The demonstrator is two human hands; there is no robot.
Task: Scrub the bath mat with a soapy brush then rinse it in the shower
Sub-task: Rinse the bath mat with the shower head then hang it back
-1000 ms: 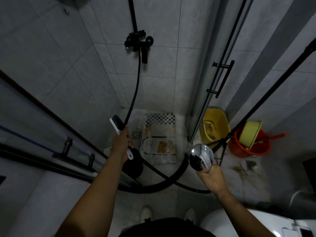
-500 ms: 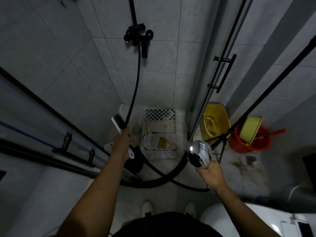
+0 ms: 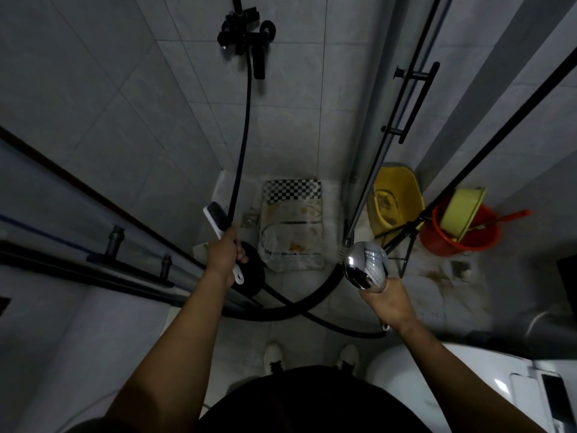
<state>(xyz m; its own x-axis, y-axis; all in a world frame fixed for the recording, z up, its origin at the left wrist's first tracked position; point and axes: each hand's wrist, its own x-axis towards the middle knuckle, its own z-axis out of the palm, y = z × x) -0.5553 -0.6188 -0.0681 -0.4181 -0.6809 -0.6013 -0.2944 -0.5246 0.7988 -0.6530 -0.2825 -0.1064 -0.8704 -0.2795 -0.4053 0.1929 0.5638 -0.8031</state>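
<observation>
Since the frame 1 second ago, both hands have barely shifted; the view has tipped, so the mat sits higher in frame.

Left hand (image 3: 223,256) grips the white plastic handle of the black-bristled scrubbing brush (image 3: 215,218). The bristle head is raised clear of the floor, judged parked out of the spray.

Right hand (image 3: 388,300) is closed round the handle of the round chrome shower head (image 3: 367,265). Its face is aimed at the printed beige bath mat (image 3: 292,226) with a black-and-white checked band. Faint streaks suggest running water.

The mat lies flat on the tiled shower floor (image 3: 228,189) by the back wall, apart from both hands, where runoff should stay contained.

Count: 1 mat, 1 brush, 1 shower head, 1 black hose (image 3: 242,135), 1 yellow bucket (image 3: 396,198) and 1 red bucket (image 3: 462,242), both well right of the mat.
</observation>
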